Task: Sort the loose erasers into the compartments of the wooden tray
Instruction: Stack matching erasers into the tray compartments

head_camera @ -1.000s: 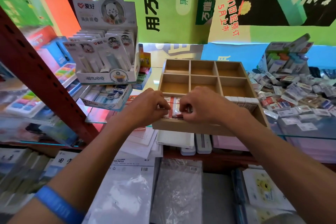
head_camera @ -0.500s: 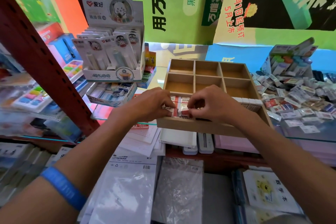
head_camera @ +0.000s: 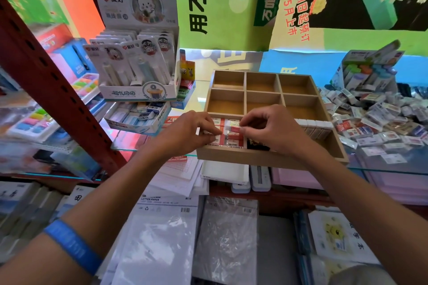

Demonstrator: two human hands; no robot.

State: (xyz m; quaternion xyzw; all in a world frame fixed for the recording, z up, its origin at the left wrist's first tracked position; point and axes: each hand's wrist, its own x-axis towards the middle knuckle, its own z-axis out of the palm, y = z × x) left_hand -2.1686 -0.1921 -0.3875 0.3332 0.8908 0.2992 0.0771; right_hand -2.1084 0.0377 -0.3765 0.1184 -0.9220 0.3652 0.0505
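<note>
Erasers [head_camera: 228, 133] in red-and-white paper sleeves are sitting packed in the near-left compartment of the wooden tray [head_camera: 259, 157], while a big loose heap [head_camera: 379, 120] is lying on the glass shelf just to the tray's right. Each block is probably light, firm and slightly grippy, with a slicker sleeve, so pinching across the short ends should be holding best. Both forearms are reaching forward over the shelf edge, wrists bent down. The left hand [head_camera: 187, 132] is pressing its curled fingertips on the row's left side; the right hand [head_camera: 268, 127] is pinching one eraser between thumb and forefinger.
</note>
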